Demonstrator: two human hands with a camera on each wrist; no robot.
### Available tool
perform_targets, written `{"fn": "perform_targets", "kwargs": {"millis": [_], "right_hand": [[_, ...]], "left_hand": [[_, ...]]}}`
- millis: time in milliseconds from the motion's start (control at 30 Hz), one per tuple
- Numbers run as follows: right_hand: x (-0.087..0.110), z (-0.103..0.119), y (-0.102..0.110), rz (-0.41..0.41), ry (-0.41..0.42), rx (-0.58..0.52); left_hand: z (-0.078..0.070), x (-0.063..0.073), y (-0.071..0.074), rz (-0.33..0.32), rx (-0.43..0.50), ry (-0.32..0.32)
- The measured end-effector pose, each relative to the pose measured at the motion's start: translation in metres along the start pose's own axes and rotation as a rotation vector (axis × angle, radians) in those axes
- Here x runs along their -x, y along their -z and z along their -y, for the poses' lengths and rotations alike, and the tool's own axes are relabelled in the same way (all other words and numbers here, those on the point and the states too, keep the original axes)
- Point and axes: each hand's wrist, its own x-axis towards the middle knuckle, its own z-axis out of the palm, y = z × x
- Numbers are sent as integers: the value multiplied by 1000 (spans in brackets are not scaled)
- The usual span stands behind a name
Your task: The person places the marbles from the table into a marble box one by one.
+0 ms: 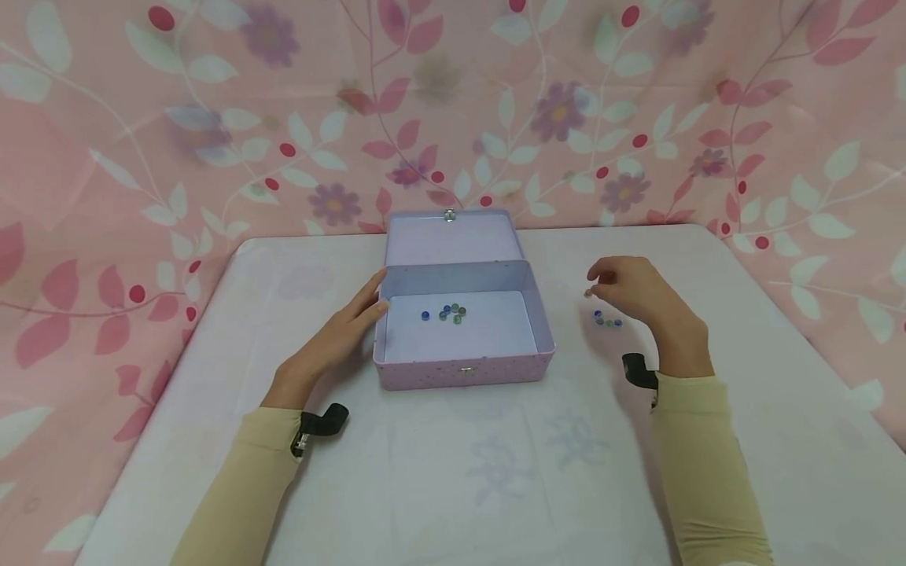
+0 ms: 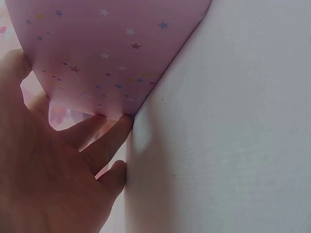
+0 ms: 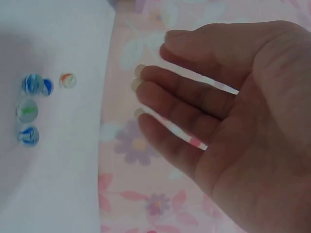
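Observation:
A lilac tin box (image 1: 425, 376) with a star pattern stands on the table, its hinged lid (image 1: 453, 242) raised at the back. Several glass marbles (image 1: 462, 312) lie on its floor. My left hand (image 1: 340, 334) rests against the box's left side, fingertips touching the starry outer wall (image 2: 107, 63) low down near the tabletop. Over to the right, my right hand (image 1: 630, 291) hovers with fingers loosely bent and nothing between them. Below it lies an orange-and-clear marble (image 3: 68, 80), close to a group of blue and green marbles (image 3: 27, 110).
A white cloth (image 1: 439, 479) with faint flower prints covers the table. Behind it hangs a pink floral curtain (image 1: 467, 102), near the raised lid. A small metal clasp (image 1: 466, 369) is on the box's front wall.

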Motion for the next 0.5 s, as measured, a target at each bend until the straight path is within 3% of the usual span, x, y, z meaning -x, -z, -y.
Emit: {"fn": "perform_targets", "kwargs": {"millis": [300, 500], "right_hand": [[5, -22, 5, 168, -108, 64], [4, -30, 3, 220, -144, 80]], "left_hand": [[-1, 0, 2, 5, -9, 4], [-3, 0, 3, 7, -16, 13]]}}
